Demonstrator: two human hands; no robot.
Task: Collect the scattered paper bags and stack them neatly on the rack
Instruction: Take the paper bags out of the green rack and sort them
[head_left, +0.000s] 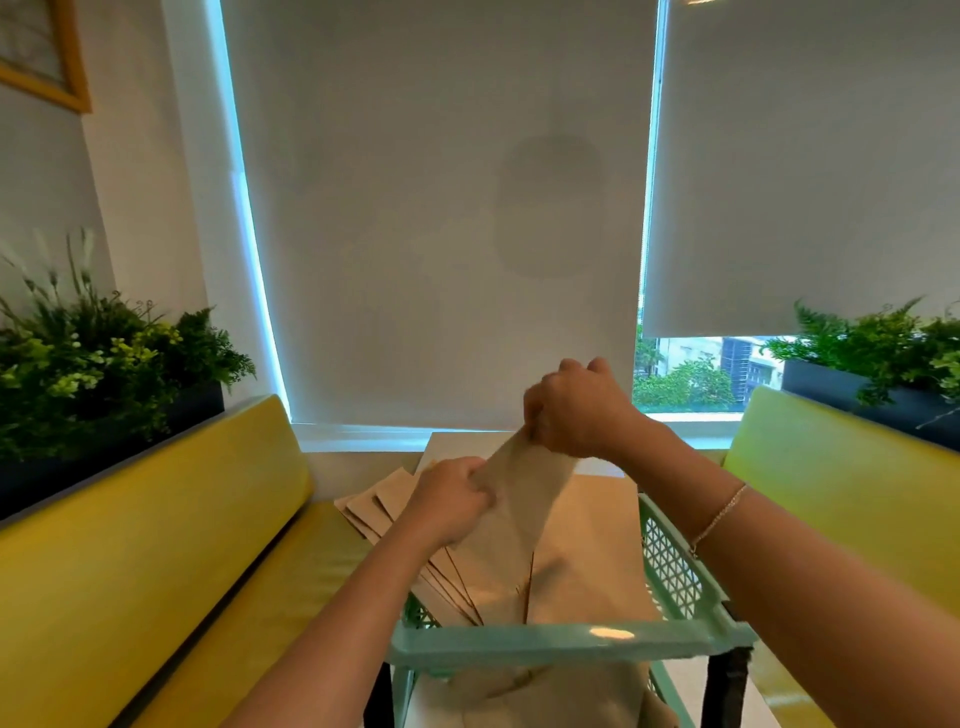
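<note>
A brown paper bag (524, 499) is held up over the mint-green plastic rack (670, 561). My left hand (452, 499) grips the bag's lower left edge. My right hand (576, 405) pinches its upper end, higher and further away. Several more paper bags (597, 561) lie flat in the rack's top tray. A fanned pile of paper bags (371, 506) lies on the table at the left, behind my left hand. A lower shelf of the rack (524, 691) also holds bags.
Yellow bench seats run along both sides: left (171, 525), right (841, 467). Planter boxes with green plants (104, 353) stand behind each bench. A white table (467, 447) reaches toward the window with lowered blinds (441, 208).
</note>
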